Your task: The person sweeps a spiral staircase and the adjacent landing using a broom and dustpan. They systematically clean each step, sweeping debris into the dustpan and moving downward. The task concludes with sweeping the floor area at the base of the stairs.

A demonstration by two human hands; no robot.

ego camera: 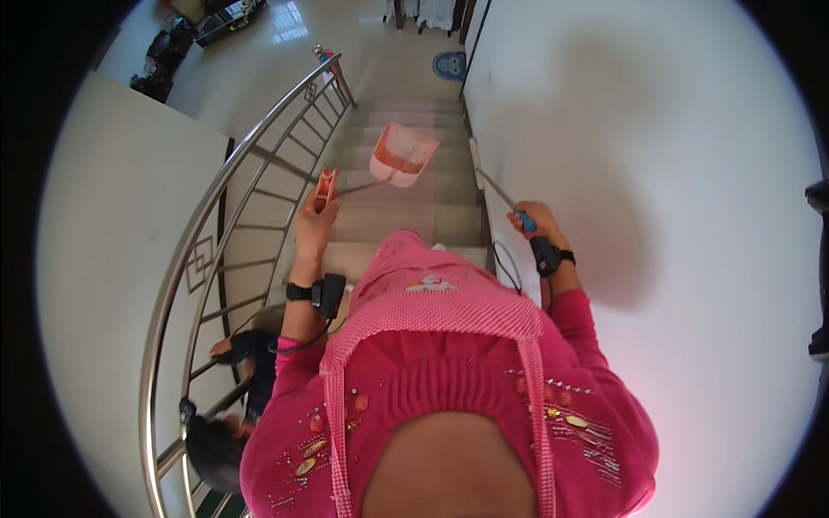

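My left hand (317,220) is closed around the end of a long-handled dustpan (405,155), by its orange-pink grip. The pink pan hangs over the stairs ahead of me, with debris lying in it. At the right, my right hand (541,220) grips a blue-ended metal handle (502,188). This handle runs to a narrow pale head (476,158) beside the white wall, seen edge-on, so its kind is unclear. Both wrists carry black strapped devices with cables. A pink checked apron (434,304) covers my front.
Stairs (401,223) descend ahead of me to a tiled floor (388,71). A curved metal railing (194,220) borders them on the left, a white wall (602,162) on the right. Another person (220,447) is close behind on the left, by the railing. A blue mat (449,65) lies below.
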